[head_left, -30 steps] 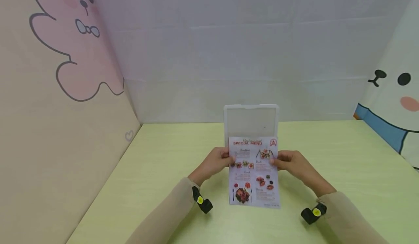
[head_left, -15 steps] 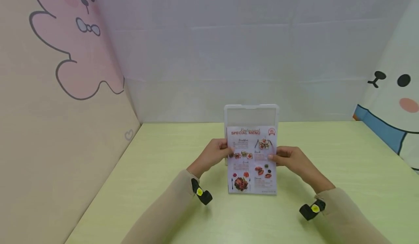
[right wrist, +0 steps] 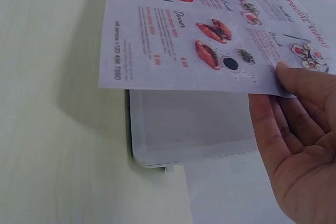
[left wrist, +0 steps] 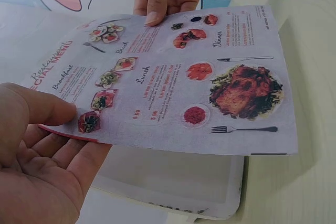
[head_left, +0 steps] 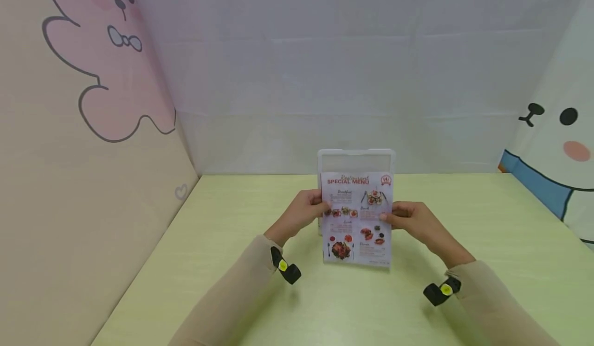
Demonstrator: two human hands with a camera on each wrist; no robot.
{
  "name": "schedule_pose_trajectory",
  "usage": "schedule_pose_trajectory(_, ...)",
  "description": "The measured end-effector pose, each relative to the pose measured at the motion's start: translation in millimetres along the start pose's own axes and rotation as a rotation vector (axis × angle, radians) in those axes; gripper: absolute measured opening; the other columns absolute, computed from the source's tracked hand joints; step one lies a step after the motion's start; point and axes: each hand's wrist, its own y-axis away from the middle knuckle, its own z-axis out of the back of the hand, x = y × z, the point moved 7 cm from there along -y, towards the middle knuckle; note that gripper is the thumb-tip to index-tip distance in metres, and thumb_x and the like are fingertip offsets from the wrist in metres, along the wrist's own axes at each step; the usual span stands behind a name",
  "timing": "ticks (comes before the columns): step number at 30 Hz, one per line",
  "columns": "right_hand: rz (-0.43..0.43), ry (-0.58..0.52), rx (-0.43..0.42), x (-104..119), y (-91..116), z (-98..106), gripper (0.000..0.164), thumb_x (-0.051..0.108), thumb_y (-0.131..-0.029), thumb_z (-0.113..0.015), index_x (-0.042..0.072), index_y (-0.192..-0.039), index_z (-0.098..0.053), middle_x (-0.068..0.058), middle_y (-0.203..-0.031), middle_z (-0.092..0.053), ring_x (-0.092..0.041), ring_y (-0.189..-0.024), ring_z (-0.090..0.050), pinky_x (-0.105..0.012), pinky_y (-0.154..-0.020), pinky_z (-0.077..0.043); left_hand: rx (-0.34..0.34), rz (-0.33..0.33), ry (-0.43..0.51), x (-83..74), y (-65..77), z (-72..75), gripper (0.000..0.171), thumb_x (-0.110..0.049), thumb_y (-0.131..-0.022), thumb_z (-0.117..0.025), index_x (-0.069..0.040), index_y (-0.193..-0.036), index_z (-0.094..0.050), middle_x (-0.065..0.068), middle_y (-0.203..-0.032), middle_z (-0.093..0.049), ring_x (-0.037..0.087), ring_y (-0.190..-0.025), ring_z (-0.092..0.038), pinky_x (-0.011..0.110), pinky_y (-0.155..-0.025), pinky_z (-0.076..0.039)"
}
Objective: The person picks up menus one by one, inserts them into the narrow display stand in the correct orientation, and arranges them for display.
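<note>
A printed restaurant menu sheet [head_left: 356,222] is held up between both hands, its text side toward me. My left hand [head_left: 303,213] pinches its left edge, thumb on the front and fingers behind. On the opposite edge my right hand [head_left: 415,222] pinches it the same way, as the right wrist view shows with the thumb over the paper [right wrist: 173,51]. Behind the menu stands a white-framed panel [head_left: 356,151], upright; the sheet covers most of it. The left wrist view shows the panel's lower corner [left wrist: 223,211] under the sheet, with dark marks along its edge.
The pale yellow-green table [head_left: 232,284] spreads around the panel and both forearms. A white curtain-like wall [head_left: 352,78] closes off the back. Side walls carry a pink cartoon animal [head_left: 111,78] at left and a white one [head_left: 552,145] at right.
Both hands have raised the menu sheet and carried it away from me, so it covers more of the white-framed panel. The grip on both edges looks the same, and the panel stays put.
</note>
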Motion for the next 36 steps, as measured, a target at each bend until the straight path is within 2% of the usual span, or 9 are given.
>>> schedule_pose_trajectory(10,0.003,0.004,-0.031,6.8,-2.7,8.5,0.051,0.037,-0.091,-0.065,-0.003,-0.123,-0.061,-0.014,-0.106,-0.072,-0.021,-0.091,-0.071,-0.054,-0.096,-0.046,0.025,-0.017,0.016,-5.6,-0.6,-1.2,0.032,-0.014,-0.097,-0.056,-0.007,-0.129,-0.058,0.013,-0.117,-0.068,0.021,-0.098,-0.068,0.035,-0.086,-0.054)
schedule_pose_trajectory(14,0.011,-0.008,-0.035,7.9,-3.4,10.8,0.050,0.036,-0.091,-0.065,-0.003,-0.123,-0.061,-0.015,-0.107,-0.072,-0.021,-0.092,-0.071,-0.055,-0.097,-0.045,0.024,0.002,0.029,-5.0,-0.3,-3.1,0.033,-0.013,-0.097,-0.057,-0.007,-0.129,-0.058,0.013,-0.119,-0.067,0.021,-0.101,-0.068,0.036,-0.089,-0.054)
schedule_pose_trajectory(22,0.028,-0.026,-0.033,13.8,-6.6,12.9,0.050,0.035,-0.092,-0.064,-0.004,-0.124,-0.060,-0.015,-0.108,-0.072,-0.021,-0.091,-0.071,-0.055,-0.097,-0.045,0.009,0.011,0.022,-1.1,0.3,-3.9,0.031,-0.014,-0.097,-0.057,-0.006,-0.127,-0.060,0.014,-0.115,-0.069,0.021,-0.098,-0.068,0.035,-0.087,-0.054)
schedule_pose_trajectory(27,0.021,-0.025,-0.032,16.3,-6.7,13.3,0.052,0.036,-0.092,-0.064,-0.003,-0.126,-0.059,-0.016,-0.110,-0.071,-0.023,-0.094,-0.071,-0.059,-0.099,-0.042,0.001,0.017,0.022,1.0,0.1,-3.6,0.030,-0.014,-0.097,-0.056,-0.006,-0.126,-0.061,0.014,-0.114,-0.069,0.021,-0.096,-0.069,0.035,-0.086,-0.054)
schedule_pose_trajectory(36,0.018,-0.042,-0.031,17.3,-7.1,13.6,0.055,0.038,-0.092,-0.065,-0.002,-0.128,-0.057,-0.017,-0.113,-0.070,-0.025,-0.096,-0.070,-0.061,-0.101,-0.039,-0.016,0.010,0.022,-3.9,-0.8,-0.7,0.029,-0.012,-0.098,-0.056,-0.005,-0.125,-0.061,0.014,-0.115,-0.069,0.022,-0.097,-0.069,0.037,-0.089,-0.054)
